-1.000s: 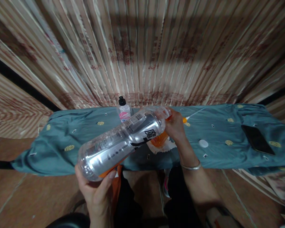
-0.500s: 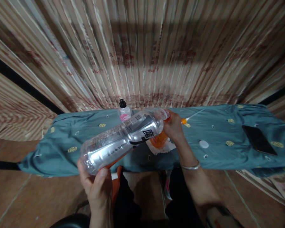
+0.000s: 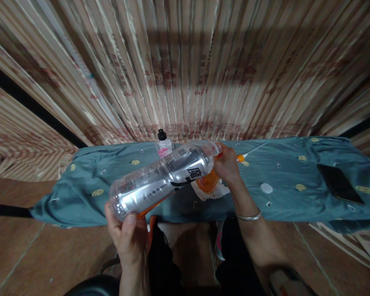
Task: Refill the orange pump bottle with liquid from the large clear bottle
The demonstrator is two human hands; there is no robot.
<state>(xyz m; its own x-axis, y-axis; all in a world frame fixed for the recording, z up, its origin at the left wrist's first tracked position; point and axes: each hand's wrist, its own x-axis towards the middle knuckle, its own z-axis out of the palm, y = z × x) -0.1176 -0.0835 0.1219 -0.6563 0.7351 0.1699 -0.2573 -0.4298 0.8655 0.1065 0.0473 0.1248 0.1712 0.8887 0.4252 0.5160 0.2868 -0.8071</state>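
Nearest us, our left hand (image 3: 130, 236) wraps its fingers round the base of a clear plastic bottle (image 3: 163, 179), held tilted above the teal cloth (image 3: 89, 193). Farther on, our right hand (image 3: 226, 164) closes on an orange container (image 3: 207, 181) at the bottle's mouth; the fingertips are hidden, so the exact grip is unclear. Behind stands a small black-capped bottle (image 3: 163, 144); a phone (image 3: 339, 183) lies far right.

Open cloth (image 3: 111, 193) lies left; cap (image 3: 266, 188) and phone (image 3: 339, 185) dot the right.
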